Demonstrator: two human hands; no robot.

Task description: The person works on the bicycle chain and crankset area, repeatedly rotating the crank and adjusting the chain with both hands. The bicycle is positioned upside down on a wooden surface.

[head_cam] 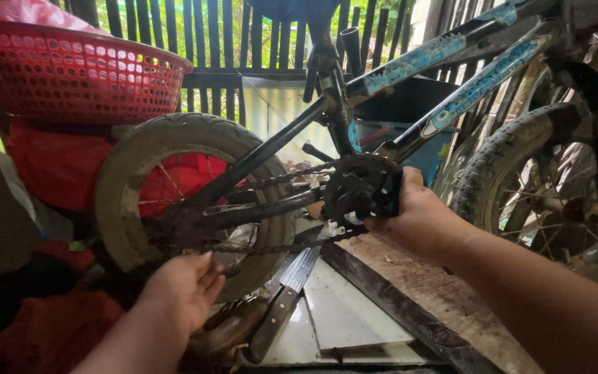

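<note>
The bicycle's front wheel (pixel 555 180) is cut off at the right edge; the chain (pixel 278 179) blurs into rust and shadow near the rear wheel (pixel 129 187); little room lies between tyre and wooden plank (pixel 423 291); the right hand (pixel 417 218) clamps on the chainring (pixel 361 187); the left hand (pixel 185 287) lies flat, fingers together, against the rear tyre; a knife (pixel 282 305) lies below.

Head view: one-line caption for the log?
Right hand grips bicycle chainring; left hand reaches the rear wheel, knife below.
</note>
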